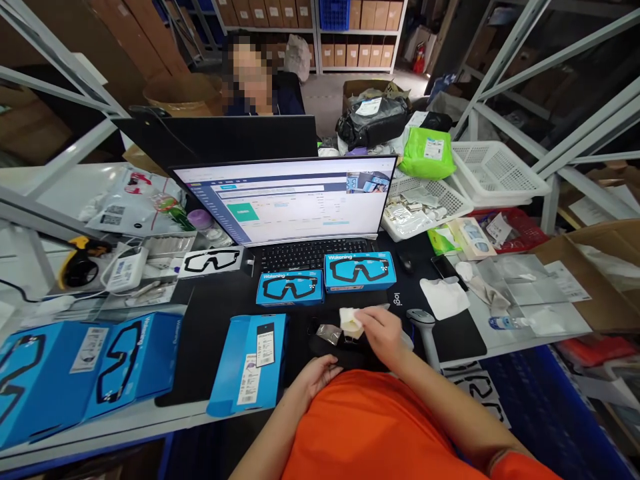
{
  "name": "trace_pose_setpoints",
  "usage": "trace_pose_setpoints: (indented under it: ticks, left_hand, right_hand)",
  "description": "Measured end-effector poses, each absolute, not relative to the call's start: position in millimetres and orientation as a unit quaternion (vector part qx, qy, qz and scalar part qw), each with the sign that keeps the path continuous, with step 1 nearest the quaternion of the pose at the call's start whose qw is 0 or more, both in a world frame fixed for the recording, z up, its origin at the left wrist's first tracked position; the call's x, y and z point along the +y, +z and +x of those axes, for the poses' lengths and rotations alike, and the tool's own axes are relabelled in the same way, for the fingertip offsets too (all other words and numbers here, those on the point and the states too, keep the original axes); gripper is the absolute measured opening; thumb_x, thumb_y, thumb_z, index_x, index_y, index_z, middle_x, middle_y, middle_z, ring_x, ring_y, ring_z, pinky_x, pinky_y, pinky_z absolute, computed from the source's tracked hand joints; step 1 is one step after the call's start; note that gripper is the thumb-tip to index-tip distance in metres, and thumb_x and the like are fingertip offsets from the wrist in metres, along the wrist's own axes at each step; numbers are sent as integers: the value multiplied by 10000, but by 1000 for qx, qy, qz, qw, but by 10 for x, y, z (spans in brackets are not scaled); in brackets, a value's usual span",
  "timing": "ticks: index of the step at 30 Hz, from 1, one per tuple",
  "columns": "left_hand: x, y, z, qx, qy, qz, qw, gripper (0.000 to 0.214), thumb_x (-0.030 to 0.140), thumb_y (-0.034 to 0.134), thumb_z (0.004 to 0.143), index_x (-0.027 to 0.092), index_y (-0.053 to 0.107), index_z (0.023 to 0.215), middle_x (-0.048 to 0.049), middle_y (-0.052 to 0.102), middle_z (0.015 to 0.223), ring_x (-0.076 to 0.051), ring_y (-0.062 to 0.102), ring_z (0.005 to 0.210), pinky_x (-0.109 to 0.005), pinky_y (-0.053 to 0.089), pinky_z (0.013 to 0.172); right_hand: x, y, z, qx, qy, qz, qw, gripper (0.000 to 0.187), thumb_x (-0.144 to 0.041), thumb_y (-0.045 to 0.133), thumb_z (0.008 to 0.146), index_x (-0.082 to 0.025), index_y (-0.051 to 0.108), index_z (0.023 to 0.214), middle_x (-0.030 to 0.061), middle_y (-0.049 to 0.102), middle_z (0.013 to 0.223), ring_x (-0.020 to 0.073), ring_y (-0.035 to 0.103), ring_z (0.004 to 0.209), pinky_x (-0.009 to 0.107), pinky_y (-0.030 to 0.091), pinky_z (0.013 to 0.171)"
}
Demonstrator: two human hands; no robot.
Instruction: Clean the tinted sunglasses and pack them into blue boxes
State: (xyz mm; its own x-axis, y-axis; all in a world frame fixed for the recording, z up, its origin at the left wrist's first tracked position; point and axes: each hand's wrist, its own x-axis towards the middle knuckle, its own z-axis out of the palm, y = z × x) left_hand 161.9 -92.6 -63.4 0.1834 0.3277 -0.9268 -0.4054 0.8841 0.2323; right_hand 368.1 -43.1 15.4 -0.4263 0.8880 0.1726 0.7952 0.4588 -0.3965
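My right hand (383, 332) is closed on a small folded white cloth (350, 321), pressing it onto a dark pair of glasses (345, 347) that lies on the black desk mat (210, 333) just in front of me. My left hand (316, 375) holds the near edge of the same dark glasses, fingers curled on it. A small clear packet (329, 333) lies beside the cloth. Two blue boxes printed with goggles (290, 288) (360, 271) stand just beyond my hands, before the keyboard (310, 253).
A monitor (285, 200) stands behind the keyboard; a person sits beyond it. Blue boxes (250, 363) (90, 367) lie at left. A barcode scanner (425, 327), white cloth (444, 297), mouse (405, 262) and phone sit at right. White baskets (493, 173) hold packets at back right.
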Motion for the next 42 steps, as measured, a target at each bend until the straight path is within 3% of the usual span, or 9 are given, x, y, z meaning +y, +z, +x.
trace_pose_setpoints:
  ticks: [5,10,14,16,19,24,29,33,42]
  left_hand:
    - [-899,-633,1642,604,219,11,766,302,330,624,946,156,610,1192,-78,652,1172,-195,665,969,-393,585,816]
    - [-887,-511,1635,629,193,124,743,138,239,689,871,141,616,808,-84,731,888,-193,726,869,-315,579,815]
    - [-926,-279,1418,685,165,276,654,213,262,762,744,187,572,683,-86,708,705,-305,735,870,-388,564,804]
    - [-921,-138,1314,704,170,364,585,144,206,748,711,201,617,769,-84,723,831,-345,680,1060,-429,515,918]
    - [-833,7,1312,687,170,500,498,346,90,644,741,248,662,1048,-82,679,1190,-316,516,1308,-445,361,1106]
    - [-632,-62,1562,573,-25,776,263,447,-11,482,792,207,672,1133,-133,657,1224,-299,558,1220,-477,328,1103]
    - [-673,-245,1555,534,-93,800,256,289,32,667,657,147,715,918,-169,696,1043,-363,591,1083,-463,434,939]
    - [-763,-305,1430,524,-105,802,265,252,92,689,677,172,706,915,-126,690,1052,-327,590,1055,-404,449,913]
    - [-907,-310,1311,557,2,774,301,343,308,620,848,195,621,1173,-130,644,1195,-298,599,1136,-402,481,975]
  right_hand:
    - [-267,202,3937,-874,103,-454,137,379,-164,357,1028,-231,638,1273,120,687,1158,267,605,1113,417,485,922]
    - [39,-96,3583,-925,119,-358,38,237,-118,474,982,-143,687,1083,129,697,1032,236,605,991,360,487,829]
    - [195,-271,3423,-920,103,-377,19,272,-82,431,979,-81,663,1121,183,682,1075,275,590,1030,394,482,828]
    - [223,-307,3423,-915,97,-391,20,305,-84,398,989,-74,643,1171,195,676,1113,289,585,1063,409,482,842]
    - [211,-329,3434,-915,98,-390,27,337,-114,358,1016,-98,635,1205,174,680,1155,286,583,1104,400,490,853]
    - [146,-319,3353,-911,106,-395,51,330,-126,401,1014,-145,628,1253,110,693,1211,257,594,1147,356,483,936]
    - [87,-278,3390,-893,118,-428,76,377,-97,384,1018,-103,553,1355,116,565,1444,241,468,1353,333,419,1074]
    - [-37,-216,3643,-869,147,-466,83,371,-118,463,994,-216,587,1329,31,546,1477,180,468,1354,280,435,1061]
    - [-732,-361,4253,-664,145,-733,13,334,-167,648,859,-95,649,1185,209,706,1014,333,658,943,412,525,767]
